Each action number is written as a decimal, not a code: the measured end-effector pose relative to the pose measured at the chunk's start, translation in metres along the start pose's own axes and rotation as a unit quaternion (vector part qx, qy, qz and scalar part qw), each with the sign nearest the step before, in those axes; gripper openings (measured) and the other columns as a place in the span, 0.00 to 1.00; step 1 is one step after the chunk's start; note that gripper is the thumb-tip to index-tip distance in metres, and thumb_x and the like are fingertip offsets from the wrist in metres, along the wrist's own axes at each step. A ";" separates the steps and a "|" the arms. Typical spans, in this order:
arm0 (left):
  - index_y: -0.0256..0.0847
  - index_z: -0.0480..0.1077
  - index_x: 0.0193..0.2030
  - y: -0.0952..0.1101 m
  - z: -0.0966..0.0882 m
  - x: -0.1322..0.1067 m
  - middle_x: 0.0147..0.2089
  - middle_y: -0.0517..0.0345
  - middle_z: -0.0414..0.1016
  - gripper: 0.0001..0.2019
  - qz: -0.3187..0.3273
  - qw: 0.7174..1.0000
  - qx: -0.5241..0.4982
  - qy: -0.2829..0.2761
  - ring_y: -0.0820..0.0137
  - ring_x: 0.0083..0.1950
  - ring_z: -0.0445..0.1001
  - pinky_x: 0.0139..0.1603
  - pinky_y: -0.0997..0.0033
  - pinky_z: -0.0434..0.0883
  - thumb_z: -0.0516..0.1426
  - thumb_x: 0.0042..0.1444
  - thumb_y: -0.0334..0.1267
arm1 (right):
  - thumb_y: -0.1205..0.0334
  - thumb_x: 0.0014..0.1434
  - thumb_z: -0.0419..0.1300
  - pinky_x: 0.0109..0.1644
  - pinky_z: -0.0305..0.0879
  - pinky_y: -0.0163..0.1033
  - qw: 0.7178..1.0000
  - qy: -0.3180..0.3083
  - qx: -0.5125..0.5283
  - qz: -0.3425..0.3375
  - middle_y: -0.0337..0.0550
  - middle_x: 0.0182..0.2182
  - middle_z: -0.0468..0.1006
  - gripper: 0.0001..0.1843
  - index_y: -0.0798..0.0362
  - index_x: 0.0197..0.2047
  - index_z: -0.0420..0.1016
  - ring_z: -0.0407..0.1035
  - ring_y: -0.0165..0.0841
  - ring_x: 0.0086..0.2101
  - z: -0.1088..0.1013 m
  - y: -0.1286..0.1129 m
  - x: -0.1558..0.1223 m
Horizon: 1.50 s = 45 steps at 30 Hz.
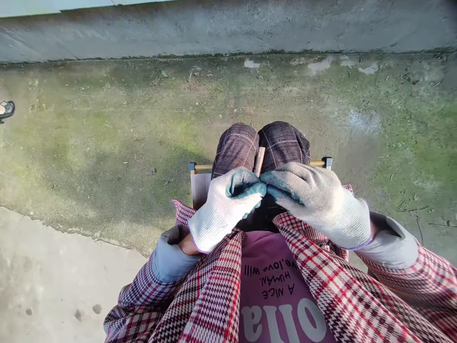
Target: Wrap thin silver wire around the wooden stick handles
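Observation:
My left hand (233,202), in a white knit glove with green-coated fingertips, is closed in a pinch above my lap. My right hand (307,190), gloved the same way, is pinched too, and its fingertips meet those of the left. Whatever sits between the fingertips is hidden or too small to name. Just beyond the fingers a short, pale brown, stick-like piece (260,159) lies between my knees. Its near end is hidden behind the gloves, so I cannot tell whether a hand touches it.
My knees (283,143) in dark checked trousers are close together. Behind them runs a yellowish bar (203,167) with dark end caps. Mossy concrete ground (143,124) stretches to a low grey wall (228,28). Another person's shoe (7,109) shows at the left edge.

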<state>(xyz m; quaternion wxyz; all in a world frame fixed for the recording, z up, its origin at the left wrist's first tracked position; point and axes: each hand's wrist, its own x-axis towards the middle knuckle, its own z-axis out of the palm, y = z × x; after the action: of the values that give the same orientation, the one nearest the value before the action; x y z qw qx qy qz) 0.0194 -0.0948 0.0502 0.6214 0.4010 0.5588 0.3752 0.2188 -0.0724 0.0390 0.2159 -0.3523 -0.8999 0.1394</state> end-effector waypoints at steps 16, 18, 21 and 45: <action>0.38 0.72 0.30 0.004 -0.011 0.002 0.27 0.61 0.75 0.04 0.020 0.992 0.100 -0.078 0.76 0.27 0.70 0.27 0.78 0.68 0.63 0.54 0.31 | 0.65 0.65 0.56 0.31 0.63 0.34 0.992 0.004 0.121 0.042 0.37 0.29 0.79 0.07 0.51 0.38 0.76 0.70 0.29 0.26 -0.006 0.000 0.003; 0.38 0.73 0.30 0.000 -0.012 0.002 0.28 0.61 0.75 0.05 0.073 0.983 0.151 -0.071 0.75 0.29 0.71 0.31 0.77 0.70 0.64 0.56 0.31 | 0.65 0.65 0.57 0.32 0.64 0.34 0.990 -0.005 0.132 0.046 0.38 0.30 0.79 0.06 0.51 0.39 0.76 0.71 0.29 0.27 -0.006 0.000 0.002; 0.39 0.74 0.32 -0.005 -0.013 0.000 0.29 0.61 0.77 0.04 0.137 0.963 0.226 -0.052 0.73 0.30 0.73 0.35 0.75 0.71 0.64 0.57 0.32 | 0.65 0.66 0.57 0.34 0.64 0.35 0.990 -0.022 0.124 0.056 0.38 0.30 0.79 0.06 0.51 0.39 0.75 0.71 0.30 0.28 -0.004 0.000 0.001; 0.39 0.75 0.38 -0.003 -0.009 -0.001 0.36 0.58 0.81 0.02 0.076 0.983 0.157 -0.061 0.71 0.38 0.78 0.43 0.74 0.75 0.61 0.58 0.31 | 0.62 0.65 0.57 0.33 0.66 0.39 0.991 0.007 0.087 0.099 0.41 0.29 0.80 0.08 0.51 0.37 0.78 0.72 0.34 0.28 0.006 0.006 -0.002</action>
<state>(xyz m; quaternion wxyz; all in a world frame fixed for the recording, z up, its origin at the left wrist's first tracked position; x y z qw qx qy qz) 0.0108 -0.0961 0.0468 0.5531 0.5575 0.5394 0.3038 0.2207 -0.0704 0.0312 0.2374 -0.4209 -0.8433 0.2354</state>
